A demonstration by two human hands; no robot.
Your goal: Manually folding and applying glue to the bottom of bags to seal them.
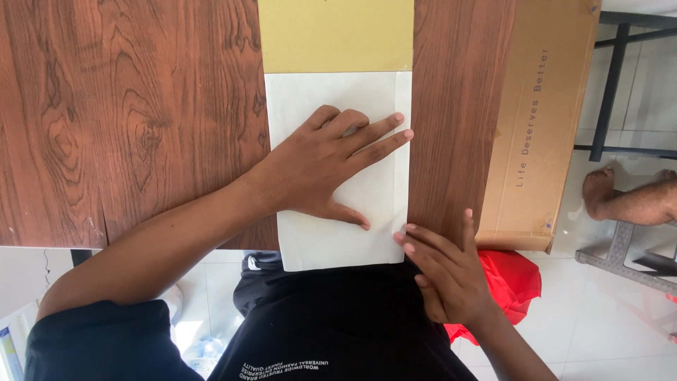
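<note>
A sheet of paper lies on the wooden table (127,127), its white folded part (317,240) near me and a yellow part (336,35) farther away. My left hand (328,162) lies flat on the white part, fingers spread toward the right edge. My right hand (444,271) touches the paper's lower right edge with its fingertips, pressing along the folded strip there. Neither hand grips anything.
A long brown cardboard box (543,120) lies along the table's right edge. A red bag (511,279) sits on the white tiled floor below. Another person's bare foot (627,197) and a metal frame (613,77) are at the right.
</note>
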